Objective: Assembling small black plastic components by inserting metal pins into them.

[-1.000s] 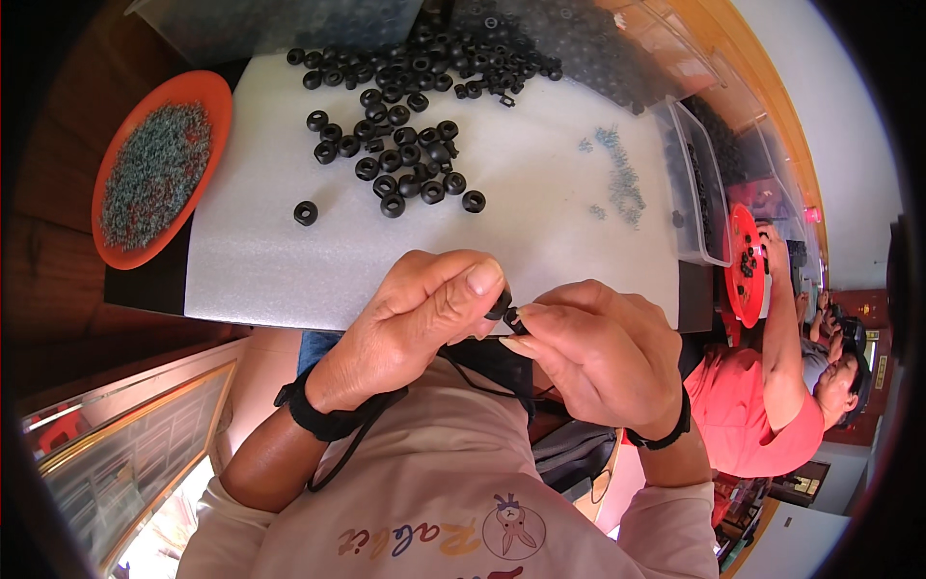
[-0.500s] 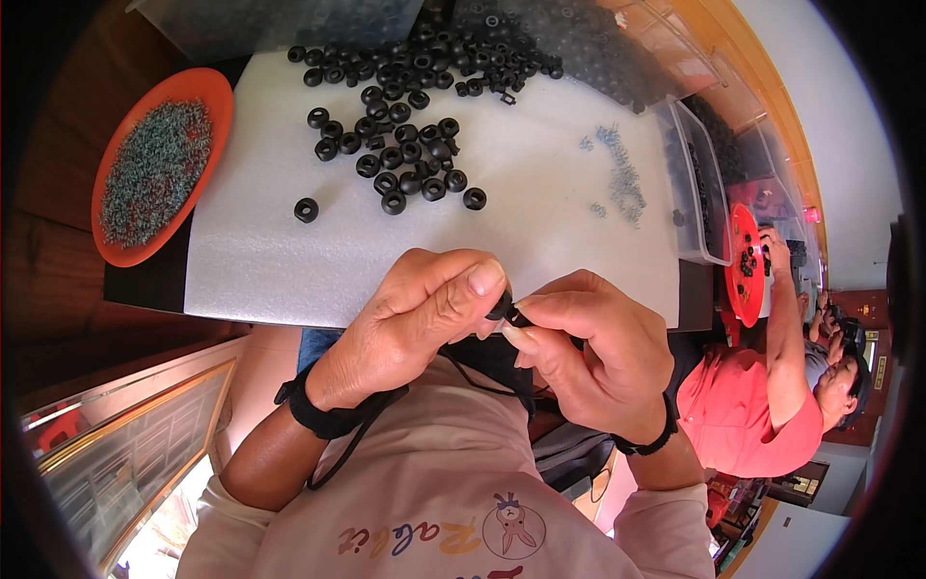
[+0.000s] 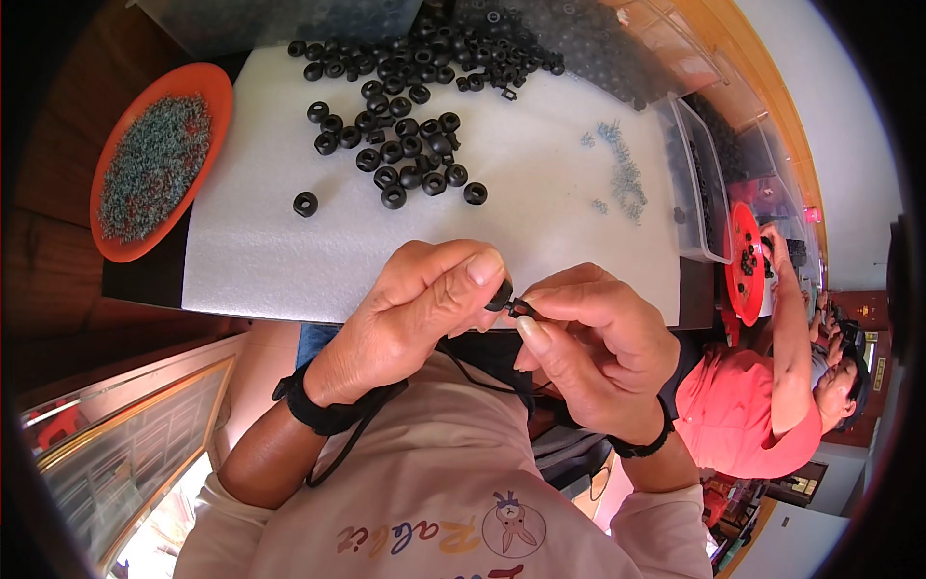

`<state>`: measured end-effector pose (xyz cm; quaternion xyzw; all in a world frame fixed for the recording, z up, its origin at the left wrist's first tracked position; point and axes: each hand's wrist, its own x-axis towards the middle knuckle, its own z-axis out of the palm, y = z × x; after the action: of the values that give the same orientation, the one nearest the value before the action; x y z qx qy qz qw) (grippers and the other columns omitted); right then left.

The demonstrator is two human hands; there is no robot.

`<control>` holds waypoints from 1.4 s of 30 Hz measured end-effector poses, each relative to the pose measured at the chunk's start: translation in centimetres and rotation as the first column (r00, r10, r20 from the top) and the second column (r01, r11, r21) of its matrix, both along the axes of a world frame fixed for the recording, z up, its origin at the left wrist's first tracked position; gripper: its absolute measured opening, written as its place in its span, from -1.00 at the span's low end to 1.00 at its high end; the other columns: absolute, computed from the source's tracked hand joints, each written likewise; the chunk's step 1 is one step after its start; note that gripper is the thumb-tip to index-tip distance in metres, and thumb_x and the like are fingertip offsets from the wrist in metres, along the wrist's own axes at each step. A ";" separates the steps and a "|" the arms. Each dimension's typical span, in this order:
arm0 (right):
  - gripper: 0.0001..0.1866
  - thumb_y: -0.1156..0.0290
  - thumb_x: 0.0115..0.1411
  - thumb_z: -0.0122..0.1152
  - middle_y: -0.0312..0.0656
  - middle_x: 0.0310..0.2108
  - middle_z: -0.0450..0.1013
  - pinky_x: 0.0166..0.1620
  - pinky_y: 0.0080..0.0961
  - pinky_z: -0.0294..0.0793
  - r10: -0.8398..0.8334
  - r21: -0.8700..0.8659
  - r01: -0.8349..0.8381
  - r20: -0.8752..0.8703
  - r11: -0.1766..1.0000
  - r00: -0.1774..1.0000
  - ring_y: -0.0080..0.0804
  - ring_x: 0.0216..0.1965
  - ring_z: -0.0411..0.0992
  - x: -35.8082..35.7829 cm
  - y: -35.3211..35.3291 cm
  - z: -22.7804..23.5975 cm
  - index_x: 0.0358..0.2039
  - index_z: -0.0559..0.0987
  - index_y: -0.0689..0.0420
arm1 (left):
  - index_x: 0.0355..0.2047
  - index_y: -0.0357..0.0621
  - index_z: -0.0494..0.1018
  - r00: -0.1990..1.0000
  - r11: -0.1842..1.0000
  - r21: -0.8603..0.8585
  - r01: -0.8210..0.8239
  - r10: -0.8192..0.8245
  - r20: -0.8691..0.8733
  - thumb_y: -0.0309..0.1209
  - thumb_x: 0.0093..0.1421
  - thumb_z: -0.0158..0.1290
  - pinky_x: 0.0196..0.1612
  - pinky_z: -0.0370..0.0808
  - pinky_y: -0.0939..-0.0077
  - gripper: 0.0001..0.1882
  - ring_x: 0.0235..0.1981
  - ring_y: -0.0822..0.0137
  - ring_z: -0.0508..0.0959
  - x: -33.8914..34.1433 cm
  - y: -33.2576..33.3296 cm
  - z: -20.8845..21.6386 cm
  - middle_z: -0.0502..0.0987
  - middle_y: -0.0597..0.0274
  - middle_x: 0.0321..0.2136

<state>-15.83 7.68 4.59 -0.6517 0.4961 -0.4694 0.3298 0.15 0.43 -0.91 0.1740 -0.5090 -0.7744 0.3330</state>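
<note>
Bringing two small black things end to end looks, to my eye, like the step in hand, as I follow the head view. Take the person's hands as the dial's centre, twelve straight ahead. The left hand (image 3: 415, 314) is curled tight, thumb and fingers clamped about a rounded black piece (image 3: 499, 295) that they mostly cover. At its four o'clock, the small black part (image 3: 522, 308) sits in a fingertip pinch of the right hand (image 3: 608, 338), thumb against forefinger, other fingers loosely bent. The two meet or nearly so, over the near edge of the counter (image 3: 135, 280); whether they are joined I can't tell. I'd judge the next move calls for a steady left grip and a fine touch from the right, keeping the pair in line.

At ten o'clock an orange plate (image 3: 193, 77) is heaped with tiny springs (image 3: 154, 164); more lie scattered on a white mat (image 3: 260, 261), between one and two. Loose round pieces (image 3: 410, 179) spread toward eleven, thickening into a pile. A clear tub (image 3: 687, 236) at two holds dark pieces, and a see-through bin (image 3: 666, 53) past twelve shows many dark shapes. At three, a co-worker's hand (image 3: 772, 241) is at a red plate (image 3: 748, 304) bearing a few black pieces.
</note>
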 end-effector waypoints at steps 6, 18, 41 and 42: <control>-0.83 0.75 0.04 0.15 -0.12 -0.49 0.45 -0.56 -0.65 0.39 -0.016 -0.006 0.016 -0.065 1.000 0.998 -0.49 -0.58 0.46 -0.1 -0.1 0.0 -0.33 0.48 0.28 | -0.58 -0.23 0.25 1.000 1.000 -0.010 -0.011 0.011 0.017 -0.07 0.35 -0.20 -0.49 0.21 0.64 -0.51 -0.55 0.55 0.22 0.0 0.0 0.0 0.23 0.38 -0.65; -0.79 0.52 0.05 0.30 -0.19 -0.55 0.43 -0.55 -0.60 0.37 0.105 0.106 -0.089 -0.160 0.990 0.982 -0.49 -0.60 0.43 -1.1 -0.5 0.0 -0.31 0.46 0.20 | -0.58 -0.25 0.30 0.997 0.996 -0.044 0.076 -0.074 0.033 -0.06 0.34 -0.19 -0.48 0.22 0.61 -0.49 -0.55 0.52 0.24 0.3 0.1 0.7 0.29 0.33 -0.64; -0.61 0.45 -0.03 0.37 -0.19 -0.49 0.47 -0.55 -0.55 0.40 0.194 0.228 -0.171 -0.084 0.958 0.977 -0.33 -0.58 0.45 -1.9 -1.5 0.7 -0.18 0.44 0.20 | -0.47 -0.35 0.46 0.985 0.990 0.000 0.141 -0.140 0.104 -0.01 0.25 -0.11 -0.53 0.33 0.64 -0.45 -0.60 0.48 0.39 0.5 -0.3 0.8 0.41 0.23 -0.63; -0.58 0.43 -0.03 0.37 -0.18 -0.47 0.47 -0.52 -0.54 0.42 0.228 0.255 -0.192 -0.116 0.948 0.967 -0.33 -0.56 0.46 -2.2 -1.8 1.0 -0.16 0.43 0.20 | -0.47 -0.35 0.46 0.985 0.990 0.001 0.141 -0.140 0.105 -0.01 0.25 -0.11 -0.53 0.33 0.64 -0.45 -0.60 0.48 0.39 0.4 -0.4 0.9 0.41 0.23 -0.63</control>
<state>-17.98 5.87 5.57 -0.6882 0.4997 -0.3193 0.4181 0.59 0.07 -0.03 0.1768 -0.5392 -0.7842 0.2510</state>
